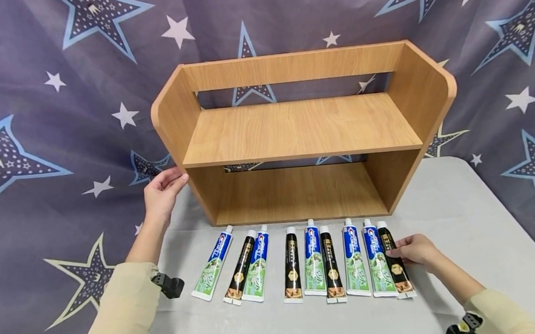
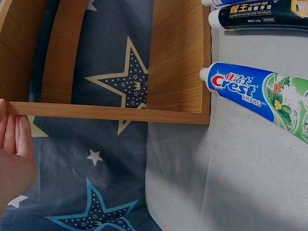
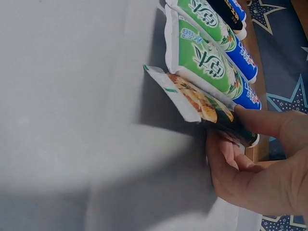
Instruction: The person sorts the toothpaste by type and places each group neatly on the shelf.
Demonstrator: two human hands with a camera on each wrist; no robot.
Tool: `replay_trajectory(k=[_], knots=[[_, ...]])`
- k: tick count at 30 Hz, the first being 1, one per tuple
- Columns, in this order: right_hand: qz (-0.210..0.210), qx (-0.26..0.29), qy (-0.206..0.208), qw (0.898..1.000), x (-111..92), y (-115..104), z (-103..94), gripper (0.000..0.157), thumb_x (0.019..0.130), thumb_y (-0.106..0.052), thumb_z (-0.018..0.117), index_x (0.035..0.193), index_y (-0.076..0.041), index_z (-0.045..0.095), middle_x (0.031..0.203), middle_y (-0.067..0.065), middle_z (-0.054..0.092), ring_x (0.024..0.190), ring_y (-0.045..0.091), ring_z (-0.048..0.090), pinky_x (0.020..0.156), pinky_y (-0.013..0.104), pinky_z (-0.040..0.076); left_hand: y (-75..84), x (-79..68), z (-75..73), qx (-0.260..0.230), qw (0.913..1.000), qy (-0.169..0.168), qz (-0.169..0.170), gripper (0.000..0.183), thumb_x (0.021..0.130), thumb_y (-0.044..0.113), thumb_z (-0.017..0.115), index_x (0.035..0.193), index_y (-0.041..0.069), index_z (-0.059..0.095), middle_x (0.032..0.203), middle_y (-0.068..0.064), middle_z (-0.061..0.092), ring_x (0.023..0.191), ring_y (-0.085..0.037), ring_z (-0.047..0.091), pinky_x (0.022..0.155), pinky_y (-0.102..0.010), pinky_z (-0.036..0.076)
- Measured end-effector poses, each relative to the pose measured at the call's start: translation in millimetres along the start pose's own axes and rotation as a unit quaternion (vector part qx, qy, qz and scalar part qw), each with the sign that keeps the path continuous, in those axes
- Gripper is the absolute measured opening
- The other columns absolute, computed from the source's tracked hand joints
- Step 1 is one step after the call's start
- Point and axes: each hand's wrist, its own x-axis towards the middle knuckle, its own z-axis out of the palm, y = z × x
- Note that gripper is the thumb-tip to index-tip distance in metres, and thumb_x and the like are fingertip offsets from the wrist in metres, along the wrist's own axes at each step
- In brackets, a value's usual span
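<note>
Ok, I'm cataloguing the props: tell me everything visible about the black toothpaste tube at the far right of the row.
The black toothpaste tube is a soft-looking squeeze tube with a white cap pointing toward the wooden shelf and a flat crimped end near the person. Gold lettering and a honey-coloured picture mark its body. It lies on the grey table, last in the row, against a blue and green tube. The right hand pinches it, lifting its crimped end slightly in the right wrist view.

A row of toothpaste tubes (image 1: 302,263) lies along the table's (image 1: 478,255) near edge, in front of the shelf unit (image 1: 302,133) standing at its far edge.
</note>
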Motion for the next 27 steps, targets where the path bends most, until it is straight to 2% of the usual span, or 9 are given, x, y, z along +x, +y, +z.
replay_trajectory(k=[6, 13, 19, 27], knots=[[-0.006, 0.026, -0.018, 0.999, -1, 4, -5.0, 0.03, 0.08, -0.009, 0.073, 0.097, 0.008, 0.055, 0.079, 0.001, 0.056, 0.066, 0.009, 0.053, 0.062, 0.022, 0.056, -1.8, -1.1, 1.3, -0.004, 0.9999, 0.004, 0.012, 0.019, 0.082, 0.004, 0.074, 0.095, 0.014, 0.066, 0.081, 0.018, 0.069, 0.079, 0.003, 0.064, 0.071, -0.007, 0.053], [-0.006, 0.071, -0.036, 0.997, -2, 9, -12.9, 0.037, 0.081, -0.007, 0.072, 0.106, 0.015, 0.055, 0.077, -0.002, 0.06, 0.065, 0.006, 0.057, 0.066, 0.021, 0.058, -3.0, -1.6, 2.1, -0.008, 0.9998, 0.007, 0.018, 0.019, 0.082, 0.004, 0.073, 0.097, 0.012, 0.067, 0.082, 0.017, 0.069, 0.079, 0.003, 0.065, 0.072, -0.007, 0.053], [0.005, 0.101, -0.051, 0.994, -3, 12, -16.6, 0.039, 0.082, -0.008, 0.071, 0.11, 0.016, 0.057, 0.071, -0.006, 0.066, 0.064, 0.005, 0.061, 0.068, 0.023, 0.06, -3.0, -1.3, 2.1, -0.013, 0.9995, 0.015, 0.023, 0.018, 0.081, 0.003, 0.074, 0.094, 0.014, 0.067, 0.079, 0.016, 0.069, 0.077, 0.003, 0.064, 0.07, -0.007, 0.053], [0.007, 0.115, -0.059, 0.992, -3, 12, -21.4, 0.045, 0.085, -0.012, 0.069, 0.115, 0.018, 0.055, 0.068, -0.009, 0.068, 0.065, 0.003, 0.063, 0.067, 0.021, 0.059, -4.0, -1.2, 1.8, -0.015, 0.9995, 0.014, 0.024, 0.018, 0.081, 0.003, 0.074, 0.094, 0.014, 0.067, 0.079, 0.015, 0.069, 0.078, 0.002, 0.064, 0.071, -0.007, 0.054]])
